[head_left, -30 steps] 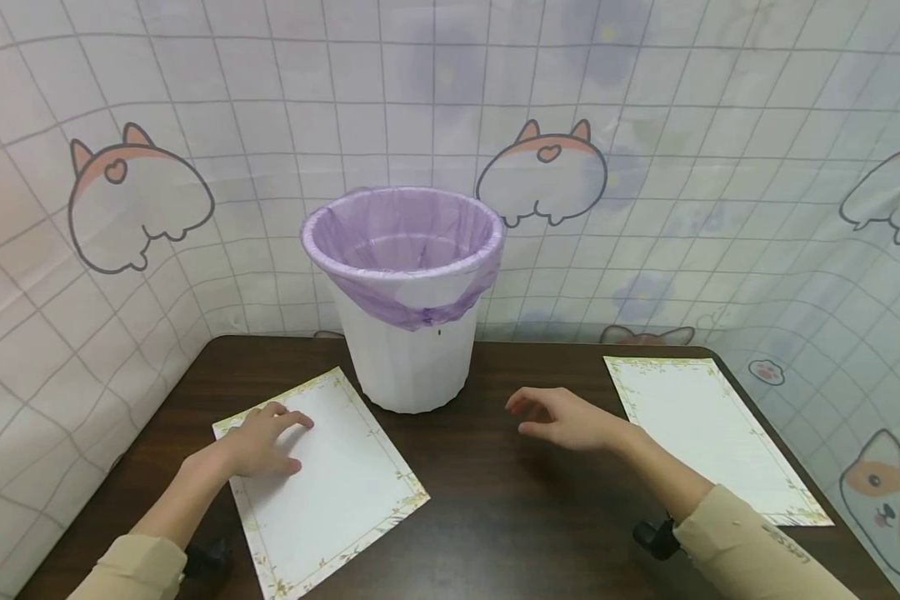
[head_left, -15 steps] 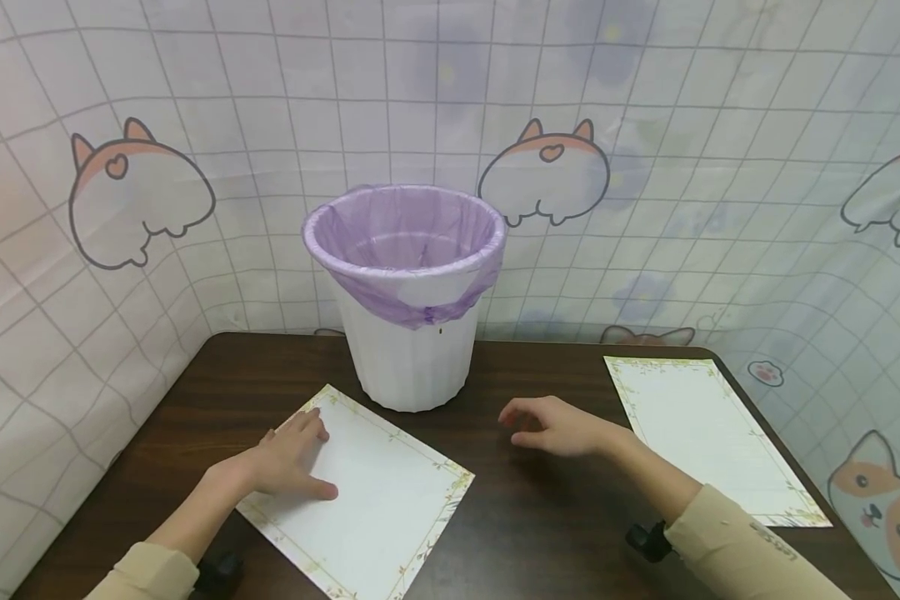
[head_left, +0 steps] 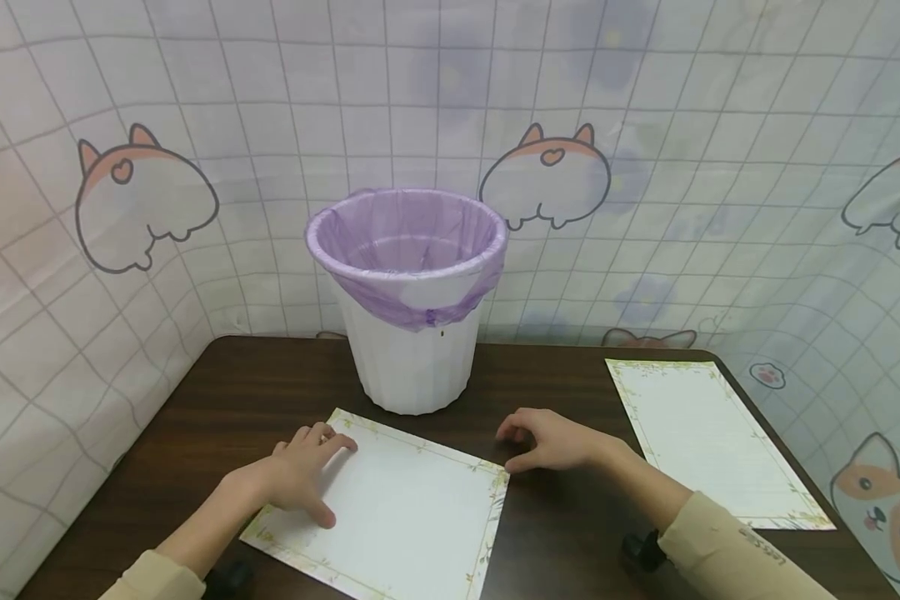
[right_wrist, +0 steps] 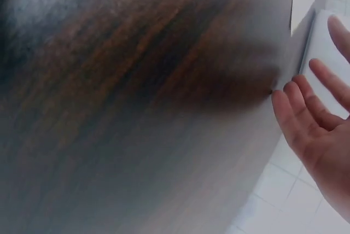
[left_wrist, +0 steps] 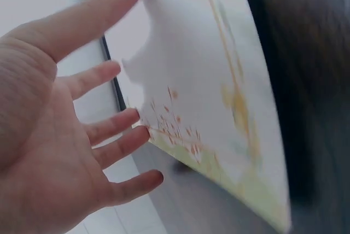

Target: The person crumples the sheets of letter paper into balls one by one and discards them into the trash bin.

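A sheet of white paper with a leafy printed border lies turned at an angle on the dark table. On its left part rests my left hand, fingers spread; the left wrist view shows the thumb and fingers of this hand stretched over the paper. At the sheet's far right corner is my right hand, its thumb close to that corner; whether it touches I cannot tell. In the right wrist view the right hand has loosely bent fingers and holds nothing.
A white bin lined with a purple bag stands at the back, just beyond the paper. A second bordered sheet lies along the right edge of the dark table. A patterned cloth hangs behind.
My left hand has slid the near sheet rightward and towards me, turning it clockwise. Its far right corner now reaches my right hand, which has moved slightly left and nearer.
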### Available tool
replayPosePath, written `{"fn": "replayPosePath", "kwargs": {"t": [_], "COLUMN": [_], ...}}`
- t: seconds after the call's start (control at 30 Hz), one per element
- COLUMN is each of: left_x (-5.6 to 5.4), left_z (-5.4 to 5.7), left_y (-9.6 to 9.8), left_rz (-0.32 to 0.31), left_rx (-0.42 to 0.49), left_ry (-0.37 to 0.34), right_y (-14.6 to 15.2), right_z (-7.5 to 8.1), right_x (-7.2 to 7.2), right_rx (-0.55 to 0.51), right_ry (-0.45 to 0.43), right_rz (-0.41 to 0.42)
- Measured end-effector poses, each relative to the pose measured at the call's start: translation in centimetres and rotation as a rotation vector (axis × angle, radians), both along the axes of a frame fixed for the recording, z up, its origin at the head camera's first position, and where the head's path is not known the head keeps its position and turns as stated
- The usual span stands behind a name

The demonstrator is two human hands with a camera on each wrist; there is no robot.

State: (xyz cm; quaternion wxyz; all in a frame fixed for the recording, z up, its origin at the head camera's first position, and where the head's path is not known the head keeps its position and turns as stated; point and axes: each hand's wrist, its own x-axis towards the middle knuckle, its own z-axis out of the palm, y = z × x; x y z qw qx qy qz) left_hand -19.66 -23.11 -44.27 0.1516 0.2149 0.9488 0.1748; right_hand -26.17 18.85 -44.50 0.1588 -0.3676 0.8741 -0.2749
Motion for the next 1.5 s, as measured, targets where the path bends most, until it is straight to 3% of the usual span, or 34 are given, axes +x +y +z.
{"fn": "replayPosePath", "kwargs": {"t": [0.23,0.5,0.8,1.03,1.3,1.5], "left_x": [0.6,1.1,1.1,1.3,1.4,1.6], "left_z": [-1.1,-0.4,-0.9,-0.8,-0.8,-1.0], "left_y": [1.5,3.5,4.4,4.5,4.6,4.8], "left_rz": [-0.028,-0.069,-0.068,-0.076,-0.085,-0.086], "left_rx": [-0.042,-0.05,-0.056,-0.038,-0.038,-0.074], "left_ry": [0.073,0.04,0.032,0.006,0.018,0.04], "right_y": [0.0,0.0,-0.3,0.4,1.6,1.7], "right_z": [0.2,-0.2,-0.6,-0.4,0.4,0.0], "right_x": [0.5,0.6,0.8,0.5,0.6,1.0], "right_rx": [0.046,0.11,0.138,-0.002,-0.241,-0.35], "right_ry": [-0.003,-0.013,-0.03,-0.062,-0.285,-0.311], "right_rz": [-0.028,-0.081,-0.126,-0.134,-0.14,-0.115]}}
